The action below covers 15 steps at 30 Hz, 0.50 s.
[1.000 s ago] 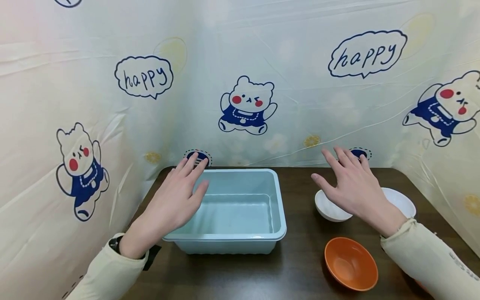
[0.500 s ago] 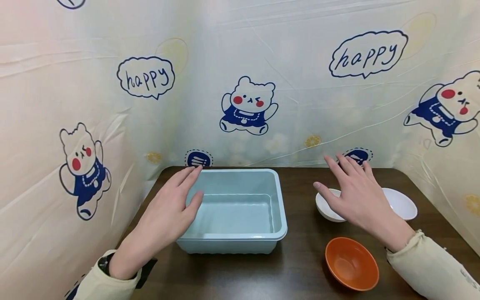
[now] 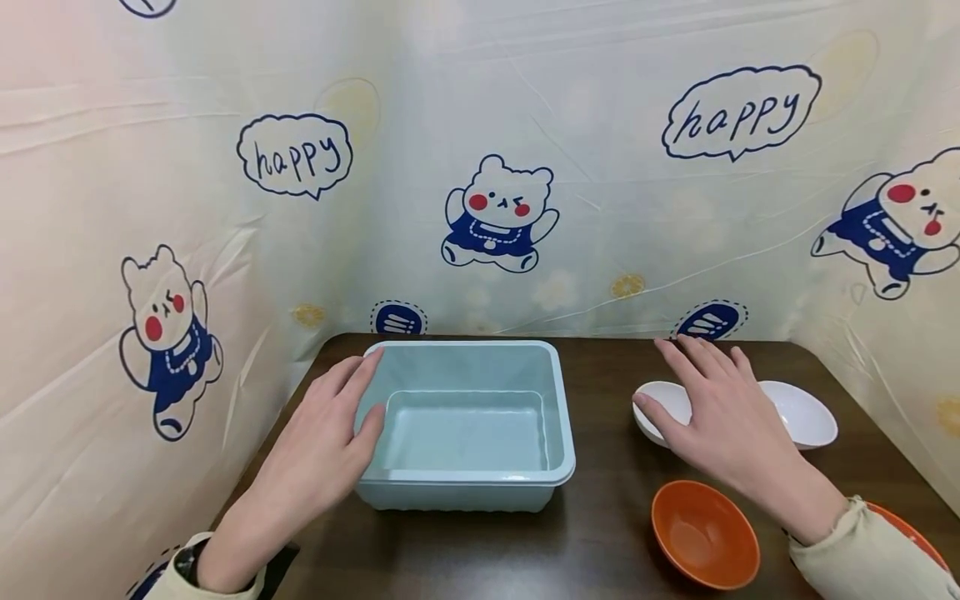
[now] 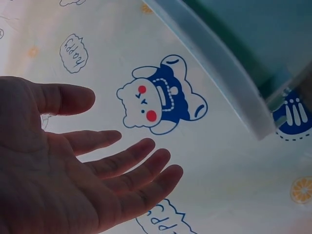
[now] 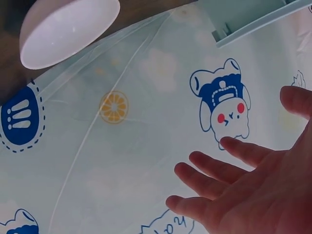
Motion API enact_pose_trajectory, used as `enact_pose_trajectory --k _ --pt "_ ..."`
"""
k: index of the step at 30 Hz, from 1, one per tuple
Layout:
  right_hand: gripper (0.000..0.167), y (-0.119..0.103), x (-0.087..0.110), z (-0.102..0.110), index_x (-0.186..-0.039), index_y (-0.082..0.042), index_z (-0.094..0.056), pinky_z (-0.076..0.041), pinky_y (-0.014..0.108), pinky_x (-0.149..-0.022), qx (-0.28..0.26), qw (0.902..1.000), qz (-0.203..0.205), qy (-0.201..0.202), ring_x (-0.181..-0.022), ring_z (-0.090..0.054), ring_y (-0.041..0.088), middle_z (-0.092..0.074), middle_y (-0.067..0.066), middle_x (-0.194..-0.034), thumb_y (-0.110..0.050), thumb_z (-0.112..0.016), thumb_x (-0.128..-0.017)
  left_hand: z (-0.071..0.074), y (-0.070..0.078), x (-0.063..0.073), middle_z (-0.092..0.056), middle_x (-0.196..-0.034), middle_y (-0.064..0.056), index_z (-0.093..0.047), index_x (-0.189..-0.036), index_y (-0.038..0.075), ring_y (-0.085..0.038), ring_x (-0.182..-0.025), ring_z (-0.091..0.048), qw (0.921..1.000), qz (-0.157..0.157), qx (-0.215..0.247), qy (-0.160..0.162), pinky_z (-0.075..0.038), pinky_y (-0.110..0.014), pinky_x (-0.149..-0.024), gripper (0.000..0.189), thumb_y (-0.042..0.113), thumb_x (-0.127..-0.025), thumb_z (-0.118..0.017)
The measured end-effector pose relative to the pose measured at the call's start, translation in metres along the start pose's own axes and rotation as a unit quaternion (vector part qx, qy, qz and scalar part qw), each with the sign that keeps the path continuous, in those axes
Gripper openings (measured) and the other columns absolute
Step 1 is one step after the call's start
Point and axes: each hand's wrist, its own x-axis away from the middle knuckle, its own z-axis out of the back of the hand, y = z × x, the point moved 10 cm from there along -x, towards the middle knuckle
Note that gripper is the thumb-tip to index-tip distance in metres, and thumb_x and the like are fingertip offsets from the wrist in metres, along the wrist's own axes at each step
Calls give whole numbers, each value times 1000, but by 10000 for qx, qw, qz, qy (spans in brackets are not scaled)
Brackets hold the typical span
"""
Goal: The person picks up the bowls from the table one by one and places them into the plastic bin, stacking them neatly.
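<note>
My left hand [image 3: 315,442] hovers beside the left rim of a light blue plastic basin [image 3: 468,477], fingers loosely extended and holding nothing. In the left wrist view, the spread fingers of that hand [image 4: 97,165] stand apart from the basin's rim [image 4: 214,63]. My right hand [image 3: 723,417] is held over two white bowls, its fingers spread with nothing in them. One white bowl [image 3: 660,408] shows left of it, the other [image 3: 802,412] to its right, both partly covered by the hand. An orange bowl [image 3: 705,533] sits nearer, below the right hand.
A second orange dish [image 3: 911,533] is partly hidden by the right sleeve [image 3: 862,550]. Everything stands on a dark brown table [image 3: 450,554]. A printed curtain [image 3: 600,167] with bears closes off the back and sides.
Both hands have come lower and back toward me; the left has drawn left, away from over the basin, and the right slightly rightward. The basin and bowls have stayed put.
</note>
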Motion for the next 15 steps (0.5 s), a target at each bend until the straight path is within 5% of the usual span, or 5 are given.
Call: enact_pose_trajectory --k 15 --pt "78 0 25 1 -148 -2 -56 -18 73 -118 -173 9996 15 210 -138 -44 47 -54 27 -147 -51 -77 -91 -4 -24 7 -48 -152 -25 -40 -162 5 -47 -137 -42 9988 451 -50 -209 -35 -68 -111 62 18 -105 -60"
